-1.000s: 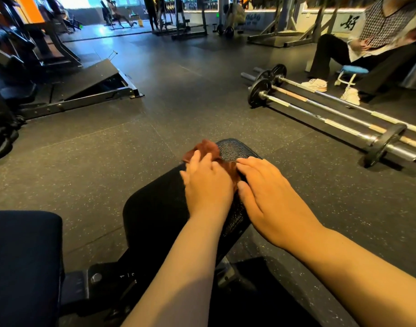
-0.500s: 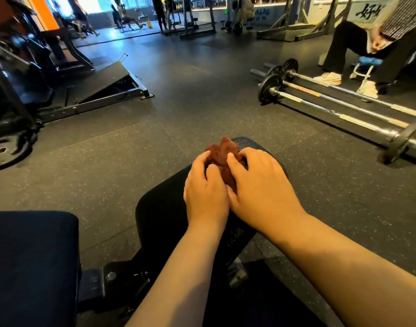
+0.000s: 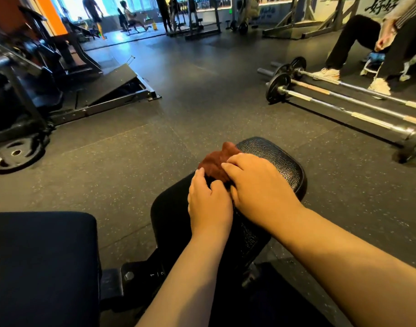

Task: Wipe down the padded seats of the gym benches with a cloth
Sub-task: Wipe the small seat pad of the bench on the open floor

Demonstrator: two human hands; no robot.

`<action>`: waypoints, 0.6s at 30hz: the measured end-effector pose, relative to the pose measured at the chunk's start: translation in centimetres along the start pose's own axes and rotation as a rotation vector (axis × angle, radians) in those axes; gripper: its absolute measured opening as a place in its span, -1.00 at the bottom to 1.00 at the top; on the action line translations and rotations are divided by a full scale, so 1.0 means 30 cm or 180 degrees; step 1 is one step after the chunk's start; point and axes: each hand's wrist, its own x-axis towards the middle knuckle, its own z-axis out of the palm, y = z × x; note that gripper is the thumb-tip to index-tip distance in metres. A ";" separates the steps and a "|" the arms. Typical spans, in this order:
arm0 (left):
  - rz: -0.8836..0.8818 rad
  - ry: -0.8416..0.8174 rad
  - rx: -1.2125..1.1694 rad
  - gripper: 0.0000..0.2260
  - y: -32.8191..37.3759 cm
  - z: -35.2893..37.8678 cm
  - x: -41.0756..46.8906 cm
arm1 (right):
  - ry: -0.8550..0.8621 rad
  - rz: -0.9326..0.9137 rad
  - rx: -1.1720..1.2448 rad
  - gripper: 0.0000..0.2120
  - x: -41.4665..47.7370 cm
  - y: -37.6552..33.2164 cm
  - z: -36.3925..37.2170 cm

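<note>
A bunched reddish-brown cloth lies on the far end of a black textured bench seat pad in the middle of the view. My right hand presses down on the cloth with its fingers gathered over it. My left hand sits beside it on the pad, fingers curled into the cloth's near edge. Most of the cloth is hidden under both hands. A second dark padded section of the bench fills the lower left.
Barbells with plates lie on the rubber floor at the right, a seated person's legs behind them. A black machine with a slanted footplate and a loose weight plate stand at the left. People and racks are far back.
The cloth went from spread under my left hand to bunched up. My right hand slid left onto it, and both hands closed around it.
</note>
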 end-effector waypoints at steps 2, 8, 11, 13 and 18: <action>0.0036 -0.0012 0.0065 -0.52 -0.004 -0.009 0.003 | 0.0056 0.0122 -0.0150 -0.72 0.022 0.032 -0.021; -0.0016 -0.0248 0.0161 -0.54 -0.006 -0.040 -0.011 | 0.0381 0.0762 -0.0430 -0.81 0.066 0.089 -0.053; -0.0010 -0.0347 0.0239 -0.54 -0.011 -0.055 -0.016 | 0.0242 0.0394 -0.0245 -0.82 0.062 0.011 -0.019; 0.0028 -0.0380 0.0271 -0.51 -0.011 -0.061 -0.017 | -0.0003 0.0085 -0.0142 -0.70 0.045 -0.048 0.023; 0.0002 -0.0333 0.0314 -0.51 -0.007 -0.080 -0.013 | 0.0090 0.0027 -0.0226 -0.68 0.062 -0.005 -0.009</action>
